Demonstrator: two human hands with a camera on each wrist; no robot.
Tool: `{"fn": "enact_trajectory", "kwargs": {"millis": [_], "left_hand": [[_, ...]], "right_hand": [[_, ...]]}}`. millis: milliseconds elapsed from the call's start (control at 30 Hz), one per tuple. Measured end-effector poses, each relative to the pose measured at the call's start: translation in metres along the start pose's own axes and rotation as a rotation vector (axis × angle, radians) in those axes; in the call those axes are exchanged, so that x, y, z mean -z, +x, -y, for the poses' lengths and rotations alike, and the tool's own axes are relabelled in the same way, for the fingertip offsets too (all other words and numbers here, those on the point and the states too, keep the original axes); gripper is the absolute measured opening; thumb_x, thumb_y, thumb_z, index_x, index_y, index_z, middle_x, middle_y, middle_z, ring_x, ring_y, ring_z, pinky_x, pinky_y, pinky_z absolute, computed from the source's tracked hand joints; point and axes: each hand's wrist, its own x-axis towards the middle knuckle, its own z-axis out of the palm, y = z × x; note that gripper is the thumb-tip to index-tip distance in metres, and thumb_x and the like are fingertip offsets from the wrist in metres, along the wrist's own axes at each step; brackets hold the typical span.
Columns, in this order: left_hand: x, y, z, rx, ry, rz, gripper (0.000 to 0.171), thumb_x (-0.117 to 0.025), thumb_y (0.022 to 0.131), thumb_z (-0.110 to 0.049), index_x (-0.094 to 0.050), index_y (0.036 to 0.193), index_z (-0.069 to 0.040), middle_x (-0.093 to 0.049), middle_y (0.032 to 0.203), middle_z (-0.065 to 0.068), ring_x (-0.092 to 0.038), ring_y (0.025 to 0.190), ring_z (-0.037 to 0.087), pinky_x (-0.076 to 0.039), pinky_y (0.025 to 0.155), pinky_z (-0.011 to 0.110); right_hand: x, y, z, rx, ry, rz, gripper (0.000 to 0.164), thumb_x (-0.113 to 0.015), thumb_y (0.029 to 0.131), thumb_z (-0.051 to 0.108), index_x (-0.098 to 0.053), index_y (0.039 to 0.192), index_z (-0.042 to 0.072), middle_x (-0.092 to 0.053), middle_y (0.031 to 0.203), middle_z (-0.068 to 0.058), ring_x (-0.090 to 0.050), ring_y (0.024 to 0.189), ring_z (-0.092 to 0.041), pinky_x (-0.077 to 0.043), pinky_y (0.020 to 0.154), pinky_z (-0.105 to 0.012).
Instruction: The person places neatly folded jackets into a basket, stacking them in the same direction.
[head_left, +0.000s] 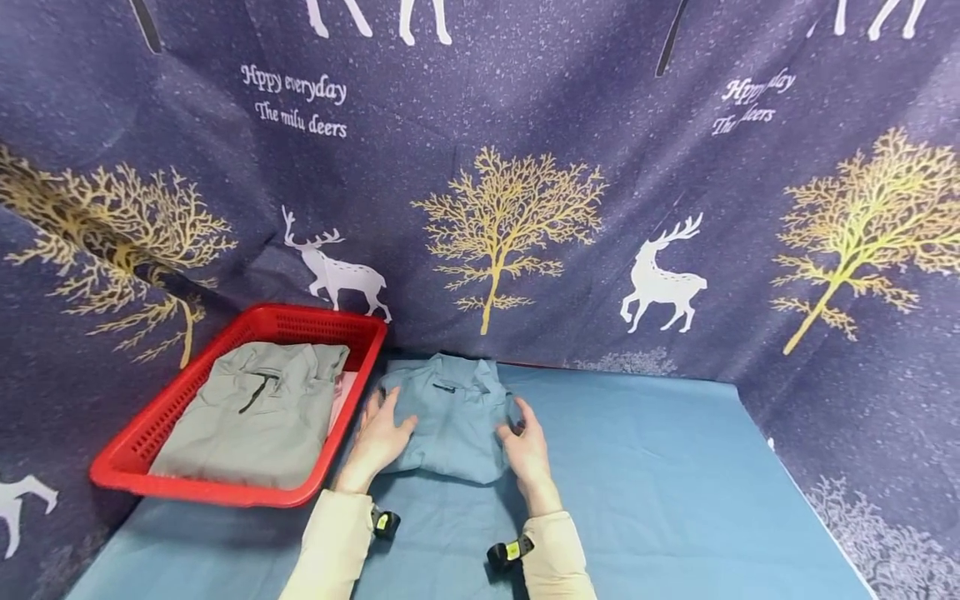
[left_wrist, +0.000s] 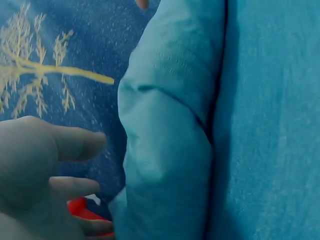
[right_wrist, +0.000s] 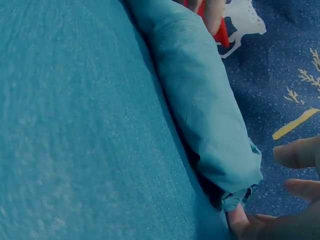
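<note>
Clearly soft and light: a folded blue shirt (head_left: 450, 425), lay flat on the blue tablecloth (head_left: 660, 467), just beside the red basket (head_left: 150, 433) already holding a folded grey shirt (head_left: 262, 417). Flanked by both hands: left hand (head_left: 378, 437) laid open against the near left edge, right hand (head_left: 528, 446) relaxed at the right edge, fingers loose, nothing pinched so far as could be seen. Judged limp and liable to sag or unfold if lifted by one corner; best taken from both sides at once, fingers slid under the thick folded edges (right_wrist: 210, 125), palms supporting the bundle. Not slippery, not fragile.
</note>
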Motion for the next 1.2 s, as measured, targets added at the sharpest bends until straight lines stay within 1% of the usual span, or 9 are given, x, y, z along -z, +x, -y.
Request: {"fn": "enact_trajectory", "kwargs": {"millis": [100, 200, 300, 467, 500, 533, 767, 1000, 1200], "left_hand": [[0.0, 0.007, 0.01, 0.051, -0.079, 0.004, 0.069, -0.055, 0.097, -0.021, -0.022, 0.155, -0.004, -0.007, 0.156, 0.033, -0.009, 0.141, 0.051, -0.015, 0.11, 0.064], [0.0, 0.012, 0.018, 0.085, -0.163, 0.004, 0.071, -0.055, 0.097, -0.018, -0.018, 0.156, -0.003, -0.01, 0.156, 0.032, -0.011, 0.142, 0.048, -0.016, 0.112, 0.059], [-0.003, 0.013, 0.023, 0.098, -0.233, 0.002, 0.071, -0.056, 0.095, -0.015, -0.021, 0.156, -0.004, -0.018, 0.156, 0.029, -0.016, 0.142, 0.044, -0.018, 0.113, 0.056], [-0.004, 0.011, 0.024, 0.124, -0.344, 0.017, 0.068, -0.059, 0.093, -0.012, -0.031, 0.154, -0.008, -0.023, 0.155, 0.026, -0.017, 0.143, 0.041, -0.017, 0.113, 0.055], [-0.004, 0.011, 0.023, 0.133, -0.359, 0.012, 0.067, -0.06, 0.092, -0.012, -0.033, 0.153, -0.009, -0.023, 0.155, 0.027, -0.018, 0.142, 0.042, -0.018, 0.113, 0.055], [-0.004, 0.01, 0.023, 0.146, -0.378, 0.007, 0.066, -0.059, 0.092, -0.012, -0.035, 0.153, -0.01, -0.023, 0.155, 0.026, -0.019, 0.142, 0.041, -0.018, 0.113, 0.055], [-0.003, 0.006, 0.018, 0.195, -0.467, -0.043, 0.062, -0.058, 0.089, -0.012, -0.043, 0.149, -0.012, -0.027, 0.155, 0.023, -0.022, 0.142, 0.037, -0.019, 0.114, 0.051], [0.0, 0.002, 0.016, 0.142, -0.474, 0.037, 0.053, -0.058, 0.092, -0.01, -0.051, 0.144, -0.012, -0.03, 0.153, 0.022, -0.03, 0.139, 0.037, -0.025, 0.111, 0.051], [0.0, -0.001, 0.014, 0.118, -0.462, 0.063, 0.042, -0.057, 0.093, -0.009, -0.06, 0.135, -0.01, -0.043, 0.146, 0.02, -0.048, 0.117, 0.032, -0.038, 0.097, 0.046]], "right_hand": [[-0.002, 0.001, -0.001, -0.005, 0.032, 0.016, 0.063, -0.063, 0.088, 0.005, -0.043, 0.147, 0.007, -0.045, 0.137, -0.028, -0.052, 0.113, -0.038, -0.043, 0.092, -0.052], [-0.003, 0.001, -0.003, -0.037, 0.084, 0.068, 0.062, -0.063, 0.09, 0.006, -0.042, 0.148, 0.007, -0.048, 0.133, -0.029, -0.051, 0.115, -0.04, -0.042, 0.093, -0.053], [-0.004, 0.0, -0.005, -0.083, 0.155, 0.151, 0.06, -0.063, 0.092, 0.01, -0.042, 0.148, 0.008, -0.05, 0.13, -0.027, -0.057, 0.101, -0.033, -0.046, 0.086, -0.046], [-0.008, 0.001, -0.006, -0.114, 0.273, 0.236, 0.063, -0.063, 0.093, 0.012, -0.037, 0.15, 0.008, -0.036, 0.145, -0.028, -0.054, 0.109, -0.036, -0.047, 0.087, -0.045], [-0.009, 0.001, -0.007, -0.11, 0.281, 0.24, 0.064, -0.063, 0.093, 0.011, -0.037, 0.151, 0.008, -0.031, 0.15, -0.028, -0.046, 0.121, -0.04, -0.044, 0.094, -0.049], [-0.009, 0.001, -0.008, -0.106, 0.287, 0.242, 0.064, -0.063, 0.093, 0.011, -0.037, 0.151, 0.008, -0.028, 0.151, -0.027, -0.044, 0.124, -0.042, -0.043, 0.095, -0.051], [-0.009, 0.002, -0.004, -0.058, 0.304, 0.212, 0.058, -0.063, 0.091, 0.006, -0.044, 0.145, 0.002, -0.035, 0.148, -0.028, -0.043, 0.128, -0.04, -0.04, 0.102, -0.05], [-0.005, 0.002, 0.005, 0.003, 0.276, 0.172, 0.06, -0.061, 0.09, 0.001, -0.044, 0.148, 0.009, -0.028, 0.155, -0.021, -0.028, 0.14, -0.038, -0.027, 0.111, -0.052], [0.0, 0.001, 0.008, 0.018, 0.215, 0.169, 0.055, -0.061, 0.092, 0.004, -0.05, 0.145, 0.017, -0.03, 0.155, -0.017, -0.027, 0.142, -0.037, -0.028, 0.11, -0.052]]}}
